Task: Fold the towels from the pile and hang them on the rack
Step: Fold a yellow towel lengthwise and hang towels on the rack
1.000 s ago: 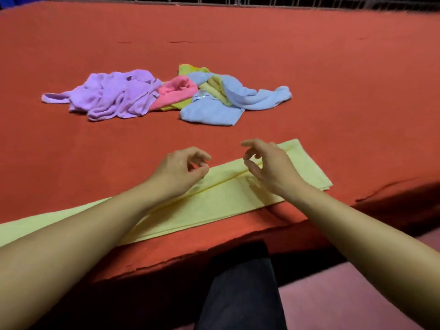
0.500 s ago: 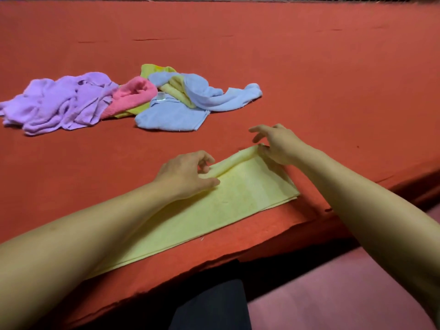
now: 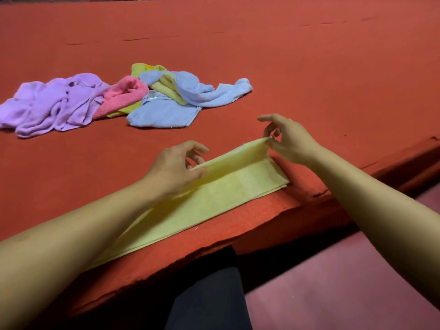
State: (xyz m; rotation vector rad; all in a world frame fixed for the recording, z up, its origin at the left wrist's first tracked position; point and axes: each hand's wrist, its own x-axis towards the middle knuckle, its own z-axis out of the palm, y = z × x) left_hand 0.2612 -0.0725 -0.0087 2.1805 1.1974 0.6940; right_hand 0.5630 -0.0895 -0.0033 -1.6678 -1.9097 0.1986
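No readable text, brand or number anywhere. Small tag [image 3: 152,94] on the blue towel [image 3: 164,111] too blurred to read.

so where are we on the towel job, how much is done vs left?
Done: one yellow towel lies folded into a long strip at the near edge of the red table.
In hand: the left hand and right hand pinch its far edge, lifting it, apparently for another fold.
Left: the purple towel, pink towel, blue towels and another yellow one remain crumpled in the pile. No rack is in view, so nothing visibly hung.
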